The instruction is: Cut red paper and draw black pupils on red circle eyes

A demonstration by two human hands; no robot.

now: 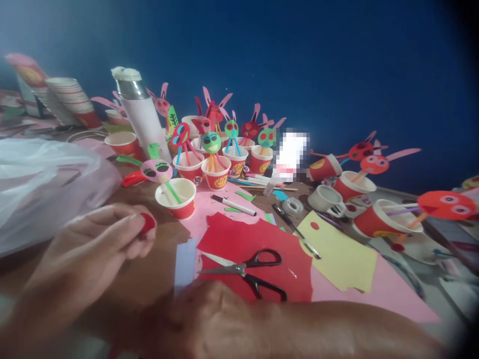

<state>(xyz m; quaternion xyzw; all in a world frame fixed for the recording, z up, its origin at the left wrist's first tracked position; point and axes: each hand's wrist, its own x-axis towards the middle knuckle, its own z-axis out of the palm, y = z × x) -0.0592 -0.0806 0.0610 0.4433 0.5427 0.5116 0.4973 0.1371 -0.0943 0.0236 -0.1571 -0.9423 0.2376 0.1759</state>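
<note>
- Pinched between thumb and fingers of the left hand (98, 242), a small red piece (147, 223) hung above the table's (164, 239) near left; its full outline was hidden.
- Near the middle, the right hand (210, 310) was blurred, fingers out of sight; whether it gripped anything, I could not tell.
- Scissors (238, 269) lay just beyond it on the red sheet (224, 234), blades parted, tips toward the left.
- Holding the piece lightly by its edge seemed best, since paper would probably crease.
- Keeping the right hand clear of those blades looked wise.
- Slow movement seemed safest beside the nearest cup (184, 210), just beyond the left fingers.
</note>
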